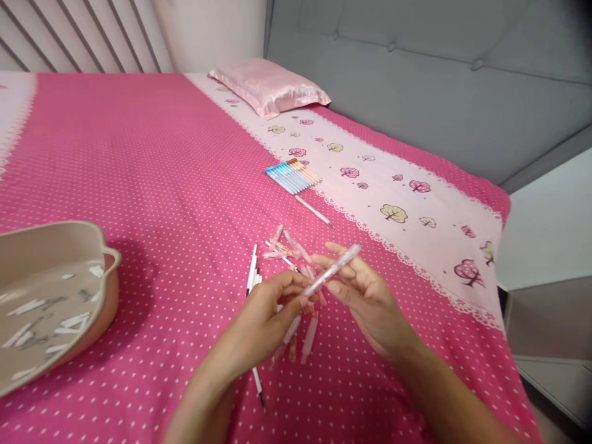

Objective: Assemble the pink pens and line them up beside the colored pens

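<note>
A clear pen (333, 270) with a pale pink pattern is held slantwise above the bed. My left hand (275, 311) pinches its lower end between thumb and fingers. Around its middle, my right hand (370, 299) has the thumb on the near side and the fingers behind. Beneath both hands lies a loose pile of pink pen parts (309, 339), partly covered by them. White pen refills (252, 268) with dark ends lie left of the pile, and another refill (258, 380) sticks out below my left hand.
A beige basin (108, 256) holding white pieces stands at the left. Farther back lie a row of blue and orange pens (292, 176) and a single pen (314, 211). A pink pillow (272, 86) rests by the grey headboard (416, 80). The bed's edge runs along the right.
</note>
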